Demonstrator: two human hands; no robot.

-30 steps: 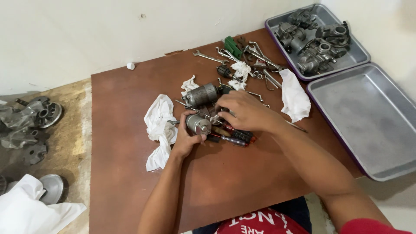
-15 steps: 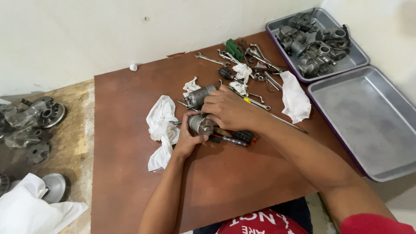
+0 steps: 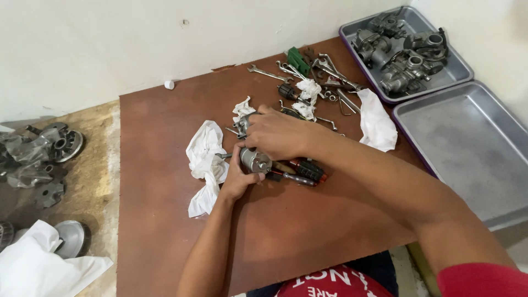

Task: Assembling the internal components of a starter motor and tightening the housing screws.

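Head view: small grey metal cylinder part (image 3: 254, 159) at mid-counter (image 3: 165, 231), beside white rag (image 3: 204, 159). Best kept braced low, grip steady. Left hand (image 3: 237, 179) curled closed around it from below; right hand (image 3: 275, 135) cupped over second metal part (image 3: 243, 122), fingers narrow. Screwdrivers (image 3: 300, 170) just right.

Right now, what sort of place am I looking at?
Probably a small engine repair workshop, worked at floor level. A brown board serves as a bench, strewn with wrenches; a metal tray holds carburetor-like parts; the left hand grips a small metal cylinder part.
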